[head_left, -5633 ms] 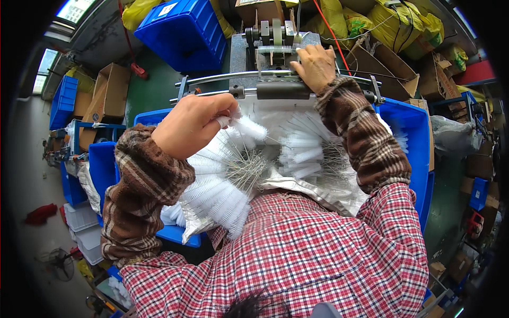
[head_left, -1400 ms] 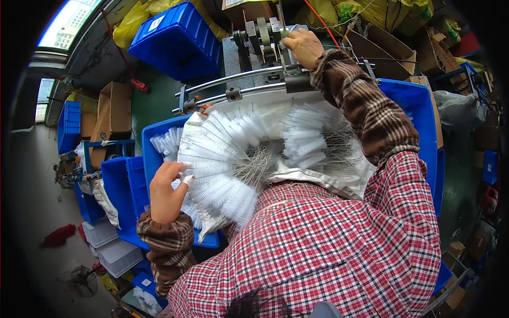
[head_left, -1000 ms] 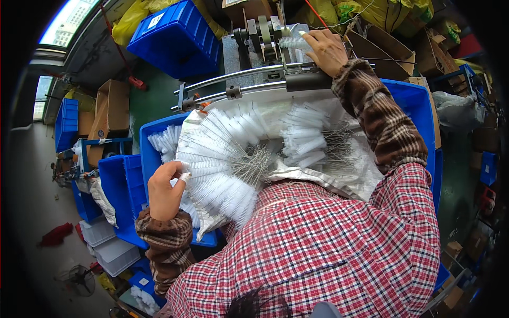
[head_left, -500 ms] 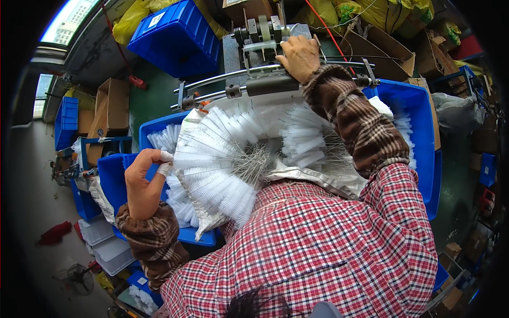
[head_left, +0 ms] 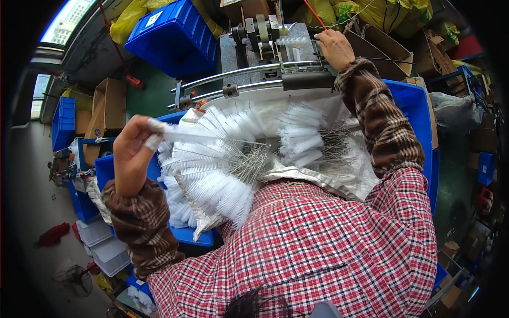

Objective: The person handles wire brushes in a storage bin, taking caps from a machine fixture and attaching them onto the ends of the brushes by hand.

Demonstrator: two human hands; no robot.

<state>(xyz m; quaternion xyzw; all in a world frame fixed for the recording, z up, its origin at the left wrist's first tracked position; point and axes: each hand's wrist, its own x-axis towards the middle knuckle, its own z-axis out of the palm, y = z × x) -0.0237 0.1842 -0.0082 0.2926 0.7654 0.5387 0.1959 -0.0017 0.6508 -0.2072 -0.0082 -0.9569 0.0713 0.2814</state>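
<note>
My left hand (head_left: 135, 151), white tape on its thumb and a finger, pinches the bristled tip of a white tube brush (head_left: 196, 135). That brush stretches over a fan of similar white brushes (head_left: 217, 183) on my lap, their twisted wire stems meeting in the middle. At the machine (head_left: 263, 40), my right hand (head_left: 338, 49) is closed on the stem end of another white brush (head_left: 293, 41). This one lies crosswise beside the machine's wheel. A smaller bunch of brushes (head_left: 301, 135) rests on the white sack cloth (head_left: 352, 169) to the right.
Metal rails (head_left: 228, 90) with a dark cylinder cross in front of the machine. Blue bins (head_left: 411, 106) flank my lap, and another blue bin (head_left: 172, 40) stands at the back left. Cardboard boxes (head_left: 379, 50) and yellow sacks (head_left: 382, 18) fill the back right.
My right hand has moved right along the machine, with its brush and the sliding dark cylinder shifting the same way. My left hand has drawn a brush outward to the left from the fan.
</note>
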